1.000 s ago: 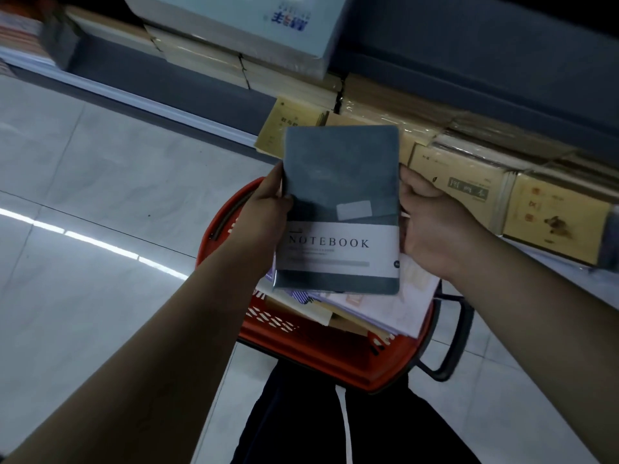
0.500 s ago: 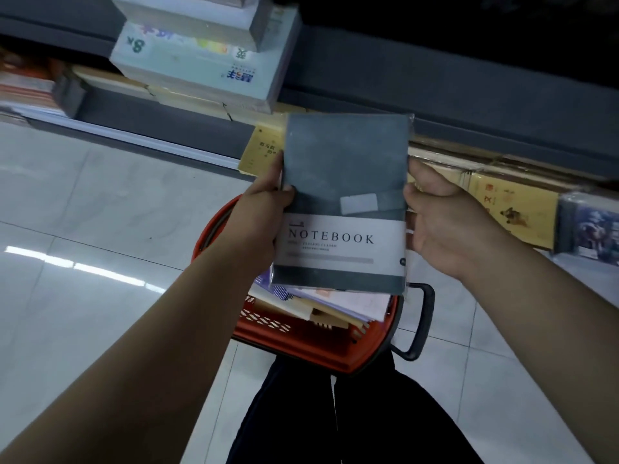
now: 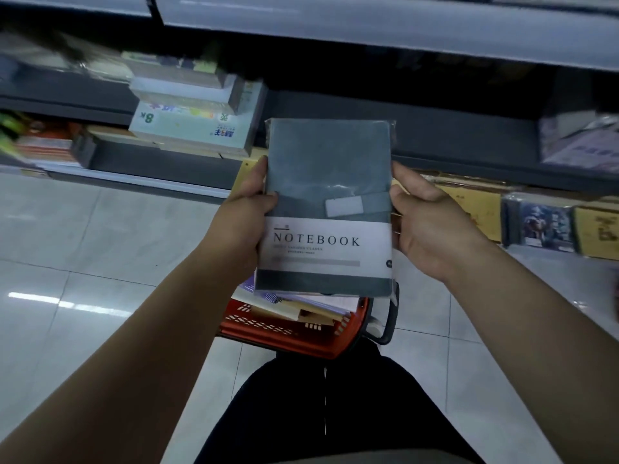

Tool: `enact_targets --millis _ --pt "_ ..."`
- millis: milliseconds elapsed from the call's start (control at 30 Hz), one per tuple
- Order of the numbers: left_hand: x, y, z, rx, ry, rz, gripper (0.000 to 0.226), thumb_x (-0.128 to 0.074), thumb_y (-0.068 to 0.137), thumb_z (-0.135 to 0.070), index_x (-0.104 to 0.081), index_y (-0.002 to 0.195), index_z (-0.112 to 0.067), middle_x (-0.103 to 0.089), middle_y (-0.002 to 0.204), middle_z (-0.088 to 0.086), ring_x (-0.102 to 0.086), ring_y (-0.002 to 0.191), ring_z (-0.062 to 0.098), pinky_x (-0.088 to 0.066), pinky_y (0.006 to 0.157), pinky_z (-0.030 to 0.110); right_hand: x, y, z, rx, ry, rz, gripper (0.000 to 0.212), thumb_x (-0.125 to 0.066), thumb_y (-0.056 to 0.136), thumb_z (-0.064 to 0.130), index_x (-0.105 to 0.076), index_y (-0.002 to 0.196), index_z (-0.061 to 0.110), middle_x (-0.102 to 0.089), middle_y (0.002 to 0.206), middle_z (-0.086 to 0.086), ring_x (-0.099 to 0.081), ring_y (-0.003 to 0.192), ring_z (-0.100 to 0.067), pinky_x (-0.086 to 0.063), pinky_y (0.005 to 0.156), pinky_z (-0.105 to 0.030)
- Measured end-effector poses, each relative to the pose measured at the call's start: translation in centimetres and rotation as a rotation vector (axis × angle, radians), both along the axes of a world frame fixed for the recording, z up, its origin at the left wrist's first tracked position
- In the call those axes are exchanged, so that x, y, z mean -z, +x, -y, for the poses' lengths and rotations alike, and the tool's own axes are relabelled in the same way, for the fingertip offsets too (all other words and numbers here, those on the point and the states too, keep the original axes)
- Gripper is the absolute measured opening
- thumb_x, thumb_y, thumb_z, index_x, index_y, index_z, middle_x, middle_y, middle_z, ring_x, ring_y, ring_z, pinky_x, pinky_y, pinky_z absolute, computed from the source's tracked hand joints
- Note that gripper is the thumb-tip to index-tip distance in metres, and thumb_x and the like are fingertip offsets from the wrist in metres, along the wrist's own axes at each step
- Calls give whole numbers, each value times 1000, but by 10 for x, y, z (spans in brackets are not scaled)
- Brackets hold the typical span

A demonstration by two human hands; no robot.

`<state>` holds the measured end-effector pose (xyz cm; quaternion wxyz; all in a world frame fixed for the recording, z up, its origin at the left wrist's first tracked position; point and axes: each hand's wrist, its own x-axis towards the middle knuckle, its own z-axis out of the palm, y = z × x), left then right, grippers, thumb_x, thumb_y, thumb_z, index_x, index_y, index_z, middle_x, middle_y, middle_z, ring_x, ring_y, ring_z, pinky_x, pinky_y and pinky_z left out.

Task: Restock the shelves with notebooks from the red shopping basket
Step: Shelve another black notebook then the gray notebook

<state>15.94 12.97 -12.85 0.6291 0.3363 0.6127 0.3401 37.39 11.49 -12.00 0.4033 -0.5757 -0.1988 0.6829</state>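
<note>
Shop shelves behind — left hand, right hand grip grey notebook by its edges above red basket.

both arms fwd, L hand grip thumb over front, R hand grip on opposite edge

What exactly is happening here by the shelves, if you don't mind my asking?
A person is restocking. Both hands hold a grey plastic-wrapped notebook with a white NOTEBOOK band: the left hand grips its left edge, the right hand its right edge. It is raised in front of the dark shelves, not yet placed. Below sits the red plastic shopping basket, with more notebooks stacked in it.
</note>
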Motion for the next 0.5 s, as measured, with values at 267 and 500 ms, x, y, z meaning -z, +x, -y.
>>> enact_targets --millis 267,500 --pt "-82 40 -7 58 53 206 67 -23 93 9 -49 140 -31 -68 124 1 -68 107 25 -60 80 40 -59 36 11 67 129 53 39 -38 105 14 -56 134 32 -71 115 5 -69 91 -12 -56 64 -27" --pt "-138 76 -4 110 120 239 60 -24 95 8 -53 134 -29 -72 114 -4 -71 101 18 -59 72 34 -109 66 14 116 221 97 39 -35 105 11 -58 132 30 -73 109 7 -67 89 -10 -57 70 -25"
